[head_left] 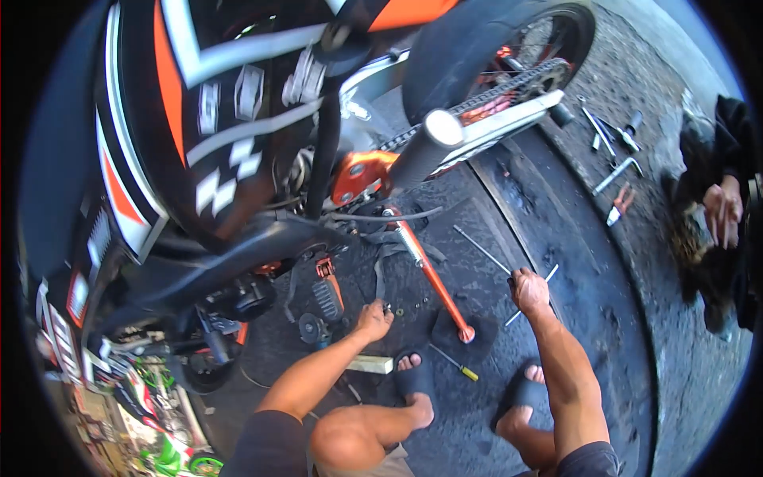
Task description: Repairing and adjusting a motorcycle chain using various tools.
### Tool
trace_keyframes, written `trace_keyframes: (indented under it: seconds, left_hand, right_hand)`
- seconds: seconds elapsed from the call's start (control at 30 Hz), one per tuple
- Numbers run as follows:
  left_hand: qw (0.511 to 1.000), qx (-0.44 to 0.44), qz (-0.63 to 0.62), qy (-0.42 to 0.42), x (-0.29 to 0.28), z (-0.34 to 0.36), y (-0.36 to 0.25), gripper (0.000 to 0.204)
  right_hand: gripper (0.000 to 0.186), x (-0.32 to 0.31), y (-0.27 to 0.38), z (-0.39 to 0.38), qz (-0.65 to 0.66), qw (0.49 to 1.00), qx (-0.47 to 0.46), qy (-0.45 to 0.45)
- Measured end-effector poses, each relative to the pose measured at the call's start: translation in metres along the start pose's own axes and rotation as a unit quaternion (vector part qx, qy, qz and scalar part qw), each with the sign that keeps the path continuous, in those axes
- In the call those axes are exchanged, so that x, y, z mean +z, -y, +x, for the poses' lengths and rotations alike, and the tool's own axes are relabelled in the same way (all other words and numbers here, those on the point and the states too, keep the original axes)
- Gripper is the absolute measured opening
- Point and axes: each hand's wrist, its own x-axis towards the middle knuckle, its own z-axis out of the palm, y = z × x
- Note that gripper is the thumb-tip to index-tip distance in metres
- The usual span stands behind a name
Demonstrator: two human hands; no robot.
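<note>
1. The orange kickstand point(433, 278) slants down from the motorcycle point(266, 127), its lower end on a dark square pad point(486, 330) laid on the black mat point(592, 318).
2. To the right of the kickstand is the T-handled wrench point(486, 253), silver and thin; its long shaft points up and left toward the kickstand's upper part, while its crossbar lies to the right of and below the right hand.
3. The right hand point(531, 290) has its fingers wrapped around the wrench where shaft and crossbar meet.
4. The left hand point(373, 321) is low, to the left of the kickstand, fingers drawn close together beside a small metal part point(387, 308); whether they grip it I cannot tell.
5. Small loose pieces of hardware point(418, 305) lie between the left hand and the kickstand, too tiny to identify.
6. Left of the kickstand, past the dark strap point(379, 274), is a black-and-orange footpeg point(327, 291).
7. Just below the kickstand's foot lies a yellow-handled screwdriver point(467, 371), its shank angled up and left.
8. Down and left of that foot is a pale wooden block point(369, 364), beside the sandalled left foot point(415, 381).
9. Well to the right of the kickstand, beyond the mat, are orange-handled pliers point(620, 205), an angled metal bar point(616, 176) and several wrenches point(598, 129).
10. Farther right still, another person's hands point(723, 211) are held together.
</note>
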Motion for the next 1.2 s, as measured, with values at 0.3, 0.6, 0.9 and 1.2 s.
trace_keyframes:
  seconds: [0.3,0.6,0.9,1.2]
  left_hand:
    - [0.980,-0.072,-0.138,-0.123,0.068,0.085,0.057,0.030]
    - [0.872,-0.061,-0.481,-0.071,0.062,0.043,0.018,0.022]
    - [0.777,-0.061,-0.626,-0.018,0.042,0.014,0.024,0.005]
    - [0.845,-0.036,-0.525,-0.097,0.074,0.022,0.041,0.025]
  right_hand:
    - [0.014,0.033,0.028,0.028,0.074,0.981,-0.014,-0.180]
    - [0.016,0.008,0.216,-0.030,0.304,0.928,-0.124,-0.179]
    - [0.027,0.068,0.247,-0.010,0.544,0.837,0.042,0.025]
    - [0.020,0.069,0.235,-0.002,0.582,0.810,0.063,0.037]
